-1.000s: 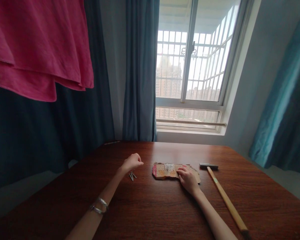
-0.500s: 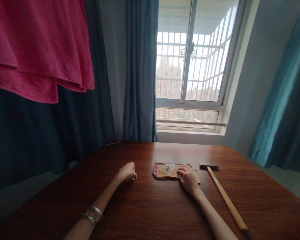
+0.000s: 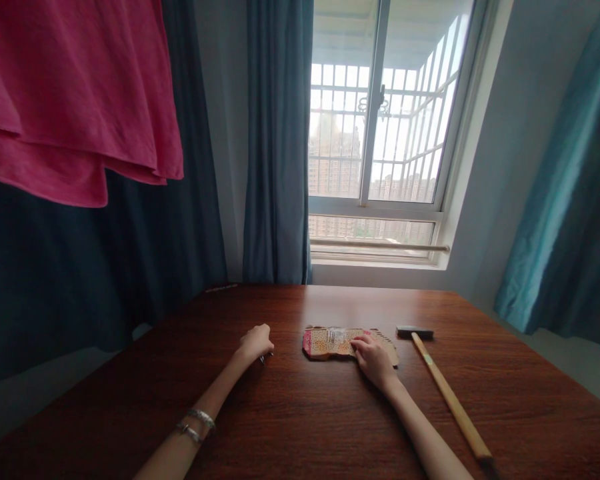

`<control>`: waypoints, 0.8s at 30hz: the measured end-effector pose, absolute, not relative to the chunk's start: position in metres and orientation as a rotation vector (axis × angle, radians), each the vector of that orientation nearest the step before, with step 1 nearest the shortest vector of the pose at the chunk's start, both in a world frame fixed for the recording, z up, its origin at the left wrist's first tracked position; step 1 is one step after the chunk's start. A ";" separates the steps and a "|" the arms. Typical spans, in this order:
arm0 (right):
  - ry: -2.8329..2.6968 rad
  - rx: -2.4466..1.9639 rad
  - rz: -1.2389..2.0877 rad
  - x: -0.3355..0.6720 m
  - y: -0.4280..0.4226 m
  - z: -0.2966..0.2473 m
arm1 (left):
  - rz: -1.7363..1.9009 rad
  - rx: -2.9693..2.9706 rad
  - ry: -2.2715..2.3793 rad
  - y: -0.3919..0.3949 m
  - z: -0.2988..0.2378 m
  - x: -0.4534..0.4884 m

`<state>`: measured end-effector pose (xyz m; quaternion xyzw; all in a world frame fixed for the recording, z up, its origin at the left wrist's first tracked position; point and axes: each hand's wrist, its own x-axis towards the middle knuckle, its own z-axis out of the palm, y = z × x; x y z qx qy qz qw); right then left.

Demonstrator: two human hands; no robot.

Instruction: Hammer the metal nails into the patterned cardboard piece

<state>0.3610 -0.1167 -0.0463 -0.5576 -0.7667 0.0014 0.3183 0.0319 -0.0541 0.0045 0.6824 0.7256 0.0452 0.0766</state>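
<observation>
A flat, torn-edged piece of cardboard (image 3: 320, 345) with a spotted pattern and pink patches lies on the brown wooden table. Several short dark upright marks show on its left half; I cannot tell what they are. My right hand (image 3: 373, 360) presses down on its right part, fingers bent and close together. Left of the cardboard, my left hand (image 3: 256, 343) is closed just above the tabletop. Thin shiny metal pieces (image 3: 263, 360) poke out below its fingers. To the right lies a hammer (image 3: 450, 393) with a dark head and a long wooden handle, untouched.
The wooden table (image 3: 260, 427) reaches back to a barred window (image 3: 375, 147). Blue curtains (image 3: 277, 167) hang behind and at both sides. A pink cloth (image 3: 80, 100) hangs at the upper left. A thin pale strip (image 3: 221, 288) lies at the table's far left corner.
The view has shifted slightly, moving the cardboard and hammer a little left. My left hand has turned slightly, and more of the metal pieces shows beneath it. My right hand stays on the cardboard.
</observation>
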 end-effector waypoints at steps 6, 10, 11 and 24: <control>-2.016 -1.454 0.005 0.363 -0.113 -0.050 | 0.098 2.092 2.091 -0.054 0.004 0.036; -2.017 -1.457 0.021 0.363 -0.112 -0.051 | 0.100 2.106 2.100 -0.055 0.003 0.041; -2.017 -1.457 0.024 0.363 -0.112 -0.051 | 0.097 2.099 2.106 -0.055 0.004 0.043; -1.877 -1.353 0.151 0.364 -0.110 -0.049 | 0.336 2.134 1.806 -0.052 0.009 0.046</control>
